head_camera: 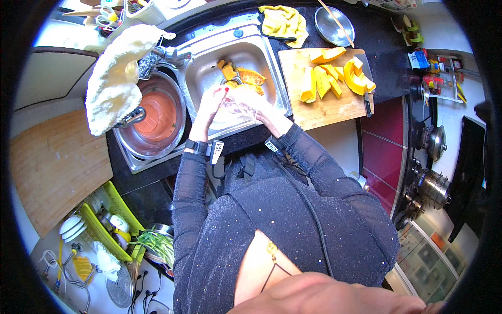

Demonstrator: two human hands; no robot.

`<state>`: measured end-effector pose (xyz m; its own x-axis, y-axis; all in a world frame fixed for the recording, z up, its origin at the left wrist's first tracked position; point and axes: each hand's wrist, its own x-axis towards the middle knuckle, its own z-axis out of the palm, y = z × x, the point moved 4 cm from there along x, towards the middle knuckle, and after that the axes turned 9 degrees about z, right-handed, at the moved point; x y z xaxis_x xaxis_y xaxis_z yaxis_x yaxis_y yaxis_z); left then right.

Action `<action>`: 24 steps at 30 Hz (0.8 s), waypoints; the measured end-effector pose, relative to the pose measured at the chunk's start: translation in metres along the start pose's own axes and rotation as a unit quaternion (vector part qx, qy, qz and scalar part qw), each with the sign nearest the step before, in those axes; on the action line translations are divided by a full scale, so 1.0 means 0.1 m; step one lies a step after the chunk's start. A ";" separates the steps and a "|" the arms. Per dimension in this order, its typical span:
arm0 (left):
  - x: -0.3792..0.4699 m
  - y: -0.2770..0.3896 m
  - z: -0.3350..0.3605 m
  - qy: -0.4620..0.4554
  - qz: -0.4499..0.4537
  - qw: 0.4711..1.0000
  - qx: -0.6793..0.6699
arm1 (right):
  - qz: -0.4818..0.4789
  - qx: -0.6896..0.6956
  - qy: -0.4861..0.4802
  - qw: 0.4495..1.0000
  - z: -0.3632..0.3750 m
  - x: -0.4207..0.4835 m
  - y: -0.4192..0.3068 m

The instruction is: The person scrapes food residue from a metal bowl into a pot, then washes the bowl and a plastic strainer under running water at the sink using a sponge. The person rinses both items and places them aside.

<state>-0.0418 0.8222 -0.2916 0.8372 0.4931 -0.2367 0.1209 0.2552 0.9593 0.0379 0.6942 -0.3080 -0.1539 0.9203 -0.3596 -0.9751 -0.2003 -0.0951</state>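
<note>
Both hands are over the near part of the steel sink basin (204, 66). My left hand (213, 104) and my right hand (261, 106) meet around a thin, clear, crumpled thing (239, 108) that looks like plastic film or a bag; glare hides how each hand grips it. Beyond them, pumpkin scraps and peel (251, 77) lie in the basin around the drain. To the right, cut pumpkin wedges (322, 81) and a curved pumpkin piece (355, 78) rest on a wooden cutting board (313, 115). A knife with a black handle (368, 104) lies at the board's right edge.
A faucet (172, 55) with a white fluffy cloth (113, 82) stands left of the basin, near an orange colander (155, 114) in a metal bowl. A yellow towel (284, 25) and a steel bowl (333, 25) with chopsticks lie behind the board. Pots stand far right.
</note>
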 end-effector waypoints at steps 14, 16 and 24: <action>-0.01 0.15 -0.40 0.179 0.071 0.978 0.080 | -0.069 -0.080 0.075 0.992 0.42 -0.46 -0.25; 0.04 0.19 -0.30 0.154 0.053 0.984 0.077 | -0.129 -0.378 0.201 0.895 0.54 -0.48 -0.40; -0.05 0.21 -0.20 0.214 -0.017 0.974 -0.069 | -0.357 -0.510 0.339 0.706 0.78 -1.00 -1.69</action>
<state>-0.0539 0.8416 -0.2729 0.5306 0.7765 -0.3399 0.0471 0.3734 0.9265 0.2052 0.6619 -0.1836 0.7670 0.6061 -0.2106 -0.0910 -0.2222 -0.9707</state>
